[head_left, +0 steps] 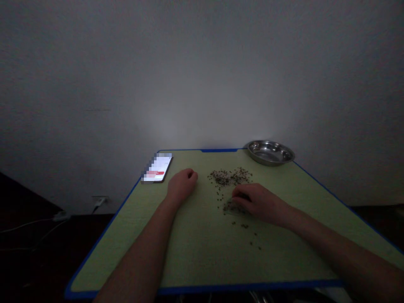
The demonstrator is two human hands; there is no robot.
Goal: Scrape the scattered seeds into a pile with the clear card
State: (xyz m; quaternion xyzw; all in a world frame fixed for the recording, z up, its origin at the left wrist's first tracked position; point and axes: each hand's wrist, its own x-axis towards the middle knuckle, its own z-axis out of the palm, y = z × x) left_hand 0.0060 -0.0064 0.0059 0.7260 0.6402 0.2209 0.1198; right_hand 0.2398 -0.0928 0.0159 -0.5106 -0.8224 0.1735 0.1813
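Pinch dark bits, likely light and hard, from above, short of table far edge, with left grip loosely clenched, right grip impossible to tell.

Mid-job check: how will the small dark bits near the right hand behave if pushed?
The small dark bits would probably scatter rather than slide as one mass, since they lie loose, with strays apart on the table. Each looks tiny, so it is likely light and easily nudged.

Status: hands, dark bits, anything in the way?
Left hand loosely curled beside phone. Right hand at nearer dark bits, grip unclear. Farther bits scattered loose. Steel bowl far right, apart from both hands.
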